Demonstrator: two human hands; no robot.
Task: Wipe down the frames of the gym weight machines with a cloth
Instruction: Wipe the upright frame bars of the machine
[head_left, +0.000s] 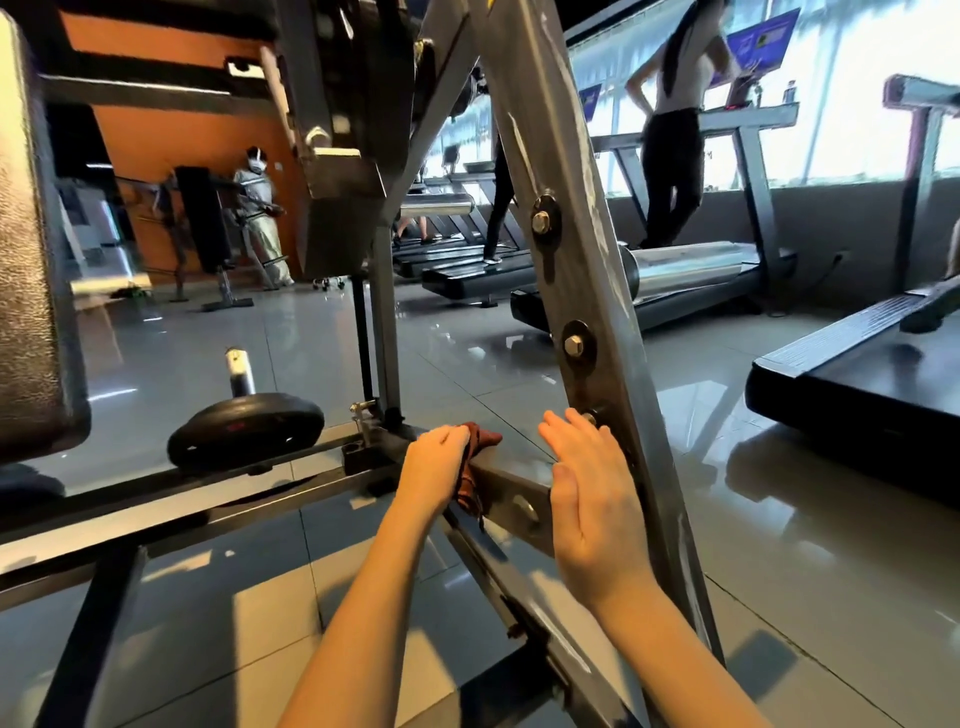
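The left hand (436, 462) is curled round a cloth (485, 439), gripping it and holding it on the top of a low bar (501, 483) of the weight machine. The cloth is rust-red, soft and crumpled; one bunch pokes out past the knuckles and a creased tail with darker stripes hangs down the near face of the bar. The bar is flat grey steel with a dull sheen and a round bolt head set in it, and it meets a slanted upright (582, 270) just right of the cloth.

The right hand (592, 499) is open, fingers straight and together, laid flat against the lower part of the upright, holding nothing. The upright is a broad box-section beam, grey paint scuffed and streaked pale along its edges. Hex bolts (543, 221) on dark round washers run down its face; the lowest is partly hidden by the fingertips.

To the left a black round plate (244, 428) lies flat on a short chrome post, and a black pad (26, 260) with a grained leathery skin fills the left edge. The floor (467, 338) is glossy grey tile showing reflections. Behind the upright a person (670, 156) stands on a treadmill (691, 270) that has a shiny metal roller
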